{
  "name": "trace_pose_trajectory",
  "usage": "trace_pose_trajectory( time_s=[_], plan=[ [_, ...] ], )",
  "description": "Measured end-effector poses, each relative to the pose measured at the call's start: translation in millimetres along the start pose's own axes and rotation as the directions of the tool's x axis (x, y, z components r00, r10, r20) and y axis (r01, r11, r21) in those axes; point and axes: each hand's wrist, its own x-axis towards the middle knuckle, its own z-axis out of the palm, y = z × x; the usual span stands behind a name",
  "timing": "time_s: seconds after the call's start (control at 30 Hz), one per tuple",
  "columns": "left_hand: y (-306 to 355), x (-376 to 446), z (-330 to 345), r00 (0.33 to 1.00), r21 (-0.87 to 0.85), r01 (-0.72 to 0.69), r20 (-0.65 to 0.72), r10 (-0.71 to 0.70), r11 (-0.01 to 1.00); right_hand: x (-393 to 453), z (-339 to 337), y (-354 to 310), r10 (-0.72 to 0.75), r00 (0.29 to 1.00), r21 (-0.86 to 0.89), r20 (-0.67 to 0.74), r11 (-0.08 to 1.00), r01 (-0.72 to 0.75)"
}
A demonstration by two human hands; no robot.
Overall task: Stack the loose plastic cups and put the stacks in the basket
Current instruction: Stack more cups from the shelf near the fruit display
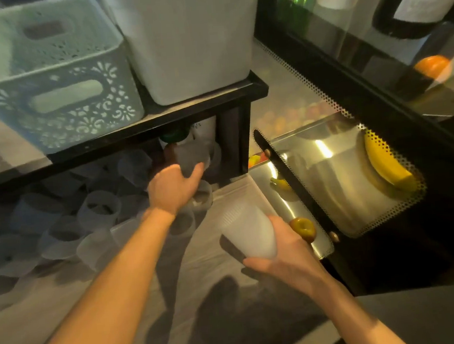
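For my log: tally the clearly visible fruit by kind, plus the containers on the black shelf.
Bananas: 2
Apples: 1
Oranges: 1
Lattice baskets: 1
White bins: 1
Total: 6
The blurred fruit deeper in the case is not counted.

A café or juice-bar counter is showing itself here: a glass display case [340, 177] with a perforated metal trim is holding a banana [385, 162] and other fruit, dozens of translucent plastic cups [99, 209] are crowding the worktop under a black shelf [159, 117], and a pale lattice basket [45, 78] is sitting beside a white bin [190, 36].
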Motion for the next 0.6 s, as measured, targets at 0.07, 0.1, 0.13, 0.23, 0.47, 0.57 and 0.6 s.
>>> trace_pose_trajectory(
  time_s=[0.07, 0.1, 0.13, 0.23, 0.47, 0.57, 0.6],
  plan=[
    [-16.2, -13.5, -13.2, 1.0, -0.258, -0.026, -0.018, 0.023, 0.966, 1.7, 0.2, -3.1, -0.017, 1.0, 0.005, 0.02, 1.0, 0.016],
    [-26.4, -21.6, -19.4, 0.999, -0.39, -0.029, 0.022, 0.041, 0.921, 2.0, 0.5, -6.0, -0.025, 0.999, 0.0, 0.032, 1.0, 0.025],
    [-37.2, -30.8, -24.7, 0.996, -0.486, -0.053, 0.038, 0.082, 0.872, 2.2, 1.8, -9.4, -0.033, 0.999, -0.015, 0.043, 0.999, 0.034],
    [-56.6, -64.3, -39.9, 0.983, -0.646, -0.144, -0.003, 0.186, 0.749, 1.4, 8.8, -24.0, -0.06, 0.996, -0.069, 0.065, 0.996, 0.065],
    [-85.8, -117.5, -47.7, 0.969, -0.663, -0.154, 0.044, 0.243, 0.733, -10.2, 39.0, -52.5, -0.141, 0.971, -0.108, 0.192, 0.981, 0.163],
    [-94.1, -126.0, -53.9, 0.97, -0.629, -0.171, 0.028, 0.242, 0.758, -18.0, 47.0, -58.6, -0.144, 0.971, -0.146, 0.191, 0.974, 0.173],
    [-95.4, -128.5, -55.8, 0.969, -0.627, -0.18, 0.017, 0.245, 0.758, -20.3, 48.7, -60.2, -0.148, 0.971, -0.156, 0.185, 0.972, 0.178]
  ],
)
